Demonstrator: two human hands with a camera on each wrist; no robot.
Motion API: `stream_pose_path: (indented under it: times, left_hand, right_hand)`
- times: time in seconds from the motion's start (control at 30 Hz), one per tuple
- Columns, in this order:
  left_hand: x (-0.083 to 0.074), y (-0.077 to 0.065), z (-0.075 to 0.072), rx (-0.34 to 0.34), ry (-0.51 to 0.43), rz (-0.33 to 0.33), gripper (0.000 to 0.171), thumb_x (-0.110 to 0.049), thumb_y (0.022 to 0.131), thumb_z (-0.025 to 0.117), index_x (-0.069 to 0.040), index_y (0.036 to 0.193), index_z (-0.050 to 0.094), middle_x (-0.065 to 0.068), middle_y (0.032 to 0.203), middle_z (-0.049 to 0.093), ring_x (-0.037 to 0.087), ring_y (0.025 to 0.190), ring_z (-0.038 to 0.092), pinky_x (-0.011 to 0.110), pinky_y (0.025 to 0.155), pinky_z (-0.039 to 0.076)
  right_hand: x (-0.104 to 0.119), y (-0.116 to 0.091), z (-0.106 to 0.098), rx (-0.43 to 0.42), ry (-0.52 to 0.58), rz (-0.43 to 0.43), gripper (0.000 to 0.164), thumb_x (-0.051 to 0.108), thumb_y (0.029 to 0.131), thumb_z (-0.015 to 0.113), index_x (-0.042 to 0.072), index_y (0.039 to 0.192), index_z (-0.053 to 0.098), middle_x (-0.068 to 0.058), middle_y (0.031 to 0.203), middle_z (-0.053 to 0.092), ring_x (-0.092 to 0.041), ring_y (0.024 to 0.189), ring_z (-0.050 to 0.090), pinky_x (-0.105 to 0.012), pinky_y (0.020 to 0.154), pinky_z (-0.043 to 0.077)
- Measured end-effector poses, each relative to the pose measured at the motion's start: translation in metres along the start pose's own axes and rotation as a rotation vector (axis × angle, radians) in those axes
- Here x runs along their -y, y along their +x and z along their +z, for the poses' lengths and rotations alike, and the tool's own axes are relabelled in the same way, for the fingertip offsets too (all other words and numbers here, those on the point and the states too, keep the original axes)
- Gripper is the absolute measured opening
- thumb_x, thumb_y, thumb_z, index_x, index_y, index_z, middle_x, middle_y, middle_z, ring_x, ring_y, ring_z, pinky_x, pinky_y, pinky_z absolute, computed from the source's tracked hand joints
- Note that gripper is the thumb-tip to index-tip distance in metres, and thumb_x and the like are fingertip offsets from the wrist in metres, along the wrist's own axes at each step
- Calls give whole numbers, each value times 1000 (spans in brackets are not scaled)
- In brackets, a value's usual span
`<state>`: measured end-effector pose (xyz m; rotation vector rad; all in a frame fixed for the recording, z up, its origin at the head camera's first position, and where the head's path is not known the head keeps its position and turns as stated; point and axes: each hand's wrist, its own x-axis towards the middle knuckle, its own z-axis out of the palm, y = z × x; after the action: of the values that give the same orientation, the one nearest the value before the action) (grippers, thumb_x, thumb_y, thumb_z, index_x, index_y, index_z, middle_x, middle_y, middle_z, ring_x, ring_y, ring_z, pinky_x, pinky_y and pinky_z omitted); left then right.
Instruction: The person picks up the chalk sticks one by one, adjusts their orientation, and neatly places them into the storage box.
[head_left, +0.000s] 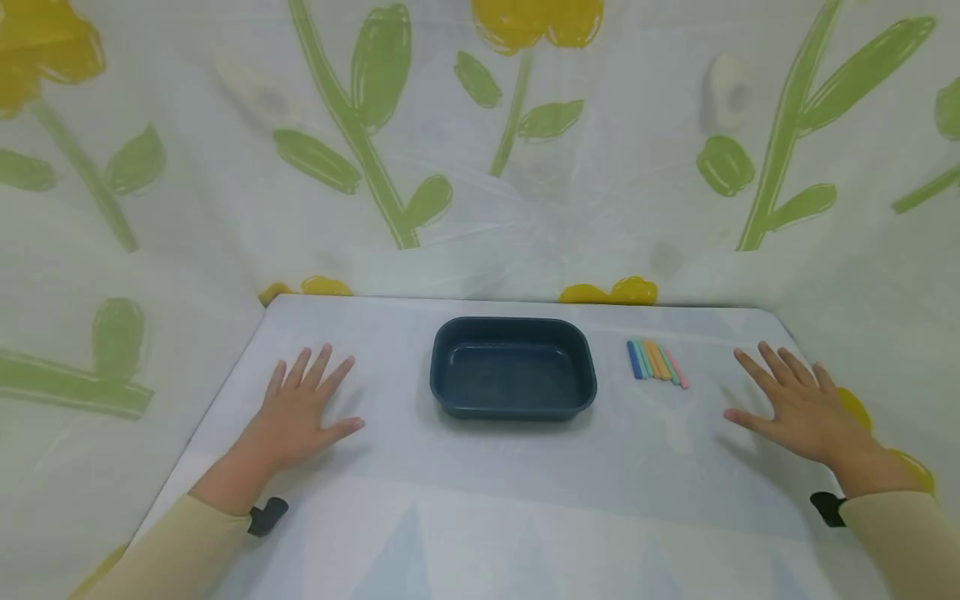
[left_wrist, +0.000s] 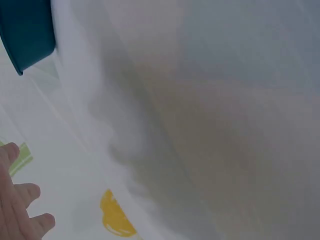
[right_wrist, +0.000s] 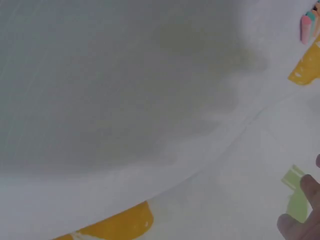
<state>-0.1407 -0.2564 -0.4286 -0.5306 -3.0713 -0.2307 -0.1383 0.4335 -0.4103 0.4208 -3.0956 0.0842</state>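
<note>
A dark teal rectangular basin (head_left: 513, 414) stands at the middle of the white table. To its right lies a row of several slim coloured sticks (head_left: 656, 362), in blue, green, orange and pink; what kind they are I cannot tell. My left hand (head_left: 296, 421) is spread with straight fingers over the table, left of the basin and apart from it. On the far right my right hand (head_left: 813, 417) is spread too, apart from the sticks, with nothing in it. The left wrist view catches part of the basin (left_wrist: 27, 37); the right wrist view shows some stick ends (right_wrist: 306, 27).
The white table (head_left: 480, 492) has rounded back corners. Behind and beside it hangs a pale cloth (head_left: 600, 208) printed with green stems and yellow flowers. A dark band (head_left: 267, 517) sits at the left wrist, another band (head_left: 828, 508) at the right.
</note>
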Motion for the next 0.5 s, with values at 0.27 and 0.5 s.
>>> stream_pose_path:
  times: [0.27,0.5]
  left_hand:
    - [-18,11,5,-26,-63,15,92,-68,91,56,-15,160,26,23,164,16,49,149,10,70,116,3]
    - [-36,25,9,-11,-100,36,90,-63,92,58,-15,160,26,21,164,17,46,149,13,67,118,7]
  right_hand:
    - [4,4,2,-29,42,15,95,55,95,60,18,162,4,-33,160,12,-57,143,12,-75,112,-2]
    - [8,8,9,-57,104,7,89,50,97,58,14,162,9,-35,158,15,-58,141,15,-77,109,9]
